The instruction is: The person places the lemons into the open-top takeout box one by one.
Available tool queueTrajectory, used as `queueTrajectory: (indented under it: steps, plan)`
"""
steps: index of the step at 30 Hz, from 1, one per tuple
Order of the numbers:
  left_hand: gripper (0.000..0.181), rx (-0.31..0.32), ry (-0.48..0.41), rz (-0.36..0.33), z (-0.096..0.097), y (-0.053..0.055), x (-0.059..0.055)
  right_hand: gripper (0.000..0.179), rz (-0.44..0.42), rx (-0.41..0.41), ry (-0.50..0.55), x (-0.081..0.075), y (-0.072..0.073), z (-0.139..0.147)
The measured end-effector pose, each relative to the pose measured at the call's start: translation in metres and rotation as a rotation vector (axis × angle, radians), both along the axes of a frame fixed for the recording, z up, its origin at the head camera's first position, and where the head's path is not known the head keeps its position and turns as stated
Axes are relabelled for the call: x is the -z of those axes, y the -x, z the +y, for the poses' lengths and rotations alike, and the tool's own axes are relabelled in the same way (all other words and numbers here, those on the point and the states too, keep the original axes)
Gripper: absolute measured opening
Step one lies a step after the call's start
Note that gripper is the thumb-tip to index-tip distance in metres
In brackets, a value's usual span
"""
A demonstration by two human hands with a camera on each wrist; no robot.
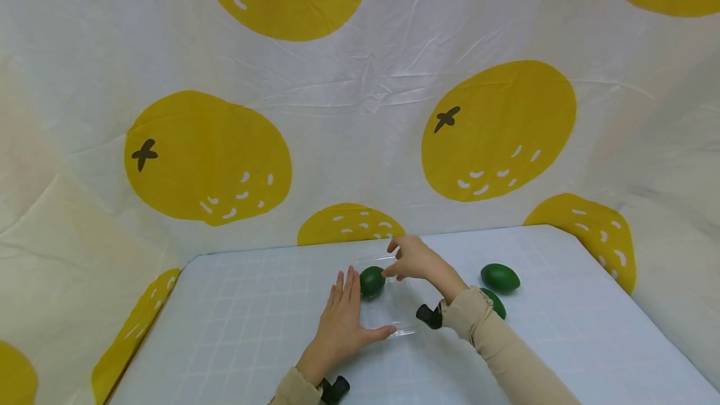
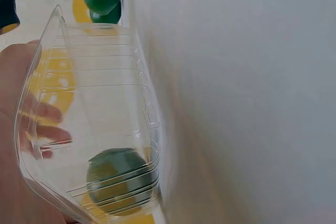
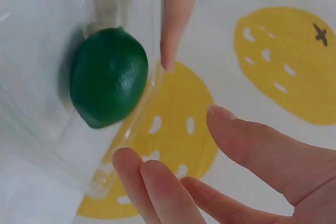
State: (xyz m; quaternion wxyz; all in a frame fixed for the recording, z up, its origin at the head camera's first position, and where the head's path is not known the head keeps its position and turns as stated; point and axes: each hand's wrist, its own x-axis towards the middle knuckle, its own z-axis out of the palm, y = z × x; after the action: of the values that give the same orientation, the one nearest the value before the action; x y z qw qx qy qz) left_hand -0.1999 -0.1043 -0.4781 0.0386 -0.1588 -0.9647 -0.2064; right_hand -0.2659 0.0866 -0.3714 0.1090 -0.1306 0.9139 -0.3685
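Observation:
A clear plastic box without a lid lies on the table, and a green lime rests inside near its far left corner. Along the box's left wall my left hand stretches straight fingers, its thumb spread toward the near rim. The left wrist view shows that hand through the transparent wall. Over the far right part of the box hovers my right hand, fingers loosely bent, with a gap between thumb and fingertips. The right wrist view shows the lime apart from those fingers.
Two more limes lie to the right: one farther back, the other lime partly behind my right sleeve. A pale checked cloth covers the table. White fabric with yellow fruit prints hangs behind and at both sides.

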Motion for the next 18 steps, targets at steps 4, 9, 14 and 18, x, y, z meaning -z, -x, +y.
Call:
queueTrajectory:
  steps: [4, 9, 14, 18]
  plan:
    - [0.133, -0.004, 0.001, -0.009, 0.000, 0.001, 0.001, 0.043, 0.075, 0.004, -0.011, -0.008, -0.005, 0.019]
    - [0.134, -0.005, 0.004, -0.002, 0.000, 0.001, 0.002, 0.035, 0.217, -0.016, 0.001, -0.011, -0.012, 0.047]
    - [0.134, -0.010, -0.013, -0.008, 0.000, 0.002, 0.003, 0.031, 0.269, -0.023, 0.139, -0.006, -0.020, 0.080]
    - [0.135, -0.004, -0.016, -0.002, 0.000, 0.002, 0.005, 0.029, 0.314, -0.019, 0.212, 0.005, -0.026, 0.104]
